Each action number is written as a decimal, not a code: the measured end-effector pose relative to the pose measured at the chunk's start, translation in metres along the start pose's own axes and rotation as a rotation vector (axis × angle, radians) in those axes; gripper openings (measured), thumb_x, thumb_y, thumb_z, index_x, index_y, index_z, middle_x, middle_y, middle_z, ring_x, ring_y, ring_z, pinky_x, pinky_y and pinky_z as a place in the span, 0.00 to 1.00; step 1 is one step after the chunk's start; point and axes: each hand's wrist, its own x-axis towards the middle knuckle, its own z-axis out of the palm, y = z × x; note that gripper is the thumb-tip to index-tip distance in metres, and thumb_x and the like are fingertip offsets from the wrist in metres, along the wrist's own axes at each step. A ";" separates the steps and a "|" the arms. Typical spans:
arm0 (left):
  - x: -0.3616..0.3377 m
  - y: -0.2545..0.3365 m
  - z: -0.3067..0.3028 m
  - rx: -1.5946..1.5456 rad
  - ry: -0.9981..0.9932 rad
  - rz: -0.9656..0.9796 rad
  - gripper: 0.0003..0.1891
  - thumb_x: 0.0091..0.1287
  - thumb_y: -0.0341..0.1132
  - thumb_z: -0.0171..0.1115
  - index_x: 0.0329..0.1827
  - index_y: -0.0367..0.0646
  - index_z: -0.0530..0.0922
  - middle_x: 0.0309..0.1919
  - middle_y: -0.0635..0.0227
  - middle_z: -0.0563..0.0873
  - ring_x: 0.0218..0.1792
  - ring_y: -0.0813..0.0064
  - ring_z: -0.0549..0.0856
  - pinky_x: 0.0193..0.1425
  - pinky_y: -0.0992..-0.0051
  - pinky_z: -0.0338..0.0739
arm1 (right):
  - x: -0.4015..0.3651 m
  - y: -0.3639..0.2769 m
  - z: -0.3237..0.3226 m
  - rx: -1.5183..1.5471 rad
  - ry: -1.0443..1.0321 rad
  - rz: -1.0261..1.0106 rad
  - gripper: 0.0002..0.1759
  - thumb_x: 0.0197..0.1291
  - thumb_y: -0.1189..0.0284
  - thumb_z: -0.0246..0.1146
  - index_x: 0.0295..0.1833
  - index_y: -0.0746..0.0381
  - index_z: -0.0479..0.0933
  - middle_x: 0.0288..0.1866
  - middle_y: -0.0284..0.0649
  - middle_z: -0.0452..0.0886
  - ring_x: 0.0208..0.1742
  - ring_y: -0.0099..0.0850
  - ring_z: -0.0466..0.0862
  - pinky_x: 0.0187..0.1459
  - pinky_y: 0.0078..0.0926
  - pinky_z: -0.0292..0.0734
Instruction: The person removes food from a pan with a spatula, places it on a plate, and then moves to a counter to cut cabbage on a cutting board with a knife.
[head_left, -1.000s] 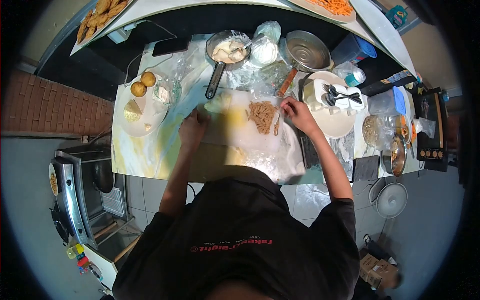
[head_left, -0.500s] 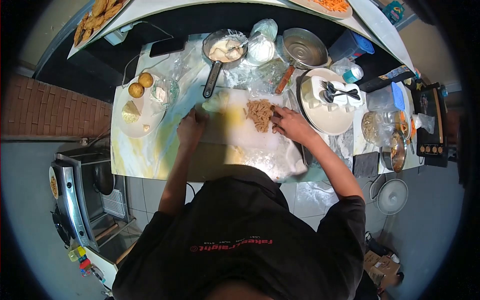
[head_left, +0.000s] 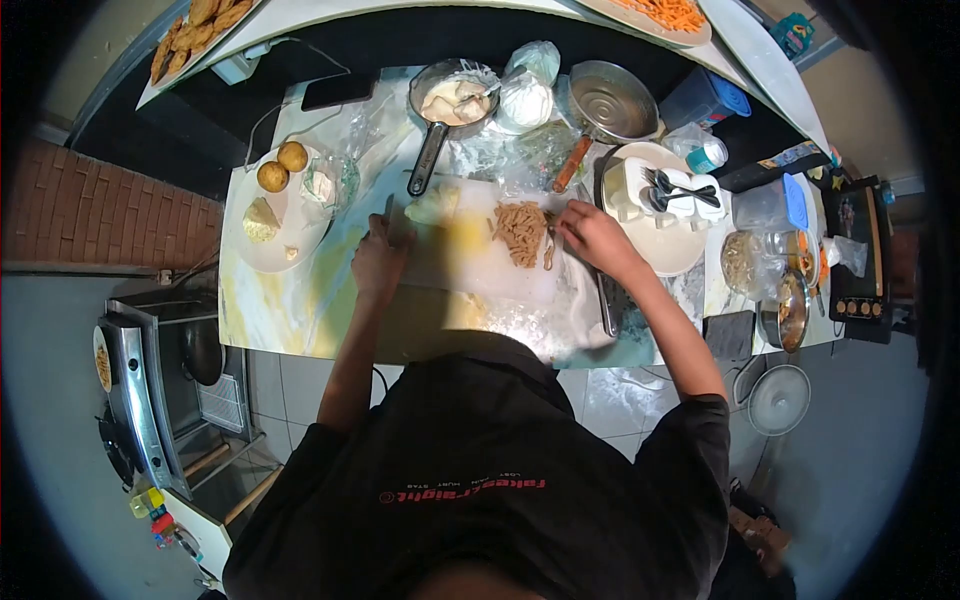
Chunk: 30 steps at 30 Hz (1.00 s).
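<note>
A heap of brown cut strips (head_left: pixel 520 234) lies on the white cutting board (head_left: pixel 500 285). My right hand (head_left: pixel 592 238) is just right of the heap, its bent fingers by the edge strips; any strip between them is too small to make out. My left hand (head_left: pixel 380 260) is closed at the board's left edge, with a thin dark piece sticking up from it that I cannot identify. Pale green leaf pieces (head_left: pixel 433 206) lie between the hands, towards the back. A long dark utensil (head_left: pixel 606 308) lies along the board's right side, partly behind my right forearm.
Behind the board stand a pan (head_left: pixel 452 100) with white batter and a metal bowl (head_left: pixel 612 100). A plate (head_left: pixel 300 255) with potatoes is at left. At right, a plate (head_left: pixel 670 255) bears a white holder (head_left: pixel 640 190) with forks and spoons. A phone (head_left: pixel 338 91) lies at the back.
My right hand has drawn back to the right from the heap, uncovering strips at its right edge. My left hand has shifted slightly at the board's left edge.
</note>
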 end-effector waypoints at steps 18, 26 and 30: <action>-0.008 -0.019 -0.009 0.010 -0.038 -0.024 0.22 0.60 0.49 0.71 0.45 0.38 0.83 0.43 0.54 0.87 0.47 0.49 0.86 0.52 0.53 0.79 | -0.048 -0.062 0.097 0.141 0.550 0.618 0.08 0.60 0.79 0.64 0.41 0.74 0.78 0.43 0.58 0.78 0.46 0.56 0.79 0.52 0.49 0.74; -0.008 -0.018 -0.014 -0.053 -0.094 -0.068 0.22 0.56 0.47 0.75 0.44 0.38 0.84 0.41 0.55 0.89 0.46 0.51 0.87 0.51 0.55 0.79 | -0.034 -0.057 0.097 0.154 0.492 0.945 0.13 0.54 0.70 0.69 0.40 0.68 0.80 0.39 0.49 0.82 0.46 0.49 0.80 0.50 0.45 0.76; -0.008 -0.034 -0.008 -0.115 -0.059 -0.032 0.22 0.56 0.47 0.75 0.45 0.39 0.84 0.40 0.56 0.89 0.45 0.52 0.87 0.51 0.56 0.79 | -0.037 -0.061 0.096 0.140 0.457 0.928 0.14 0.54 0.69 0.70 0.40 0.68 0.80 0.40 0.50 0.83 0.45 0.49 0.80 0.50 0.45 0.76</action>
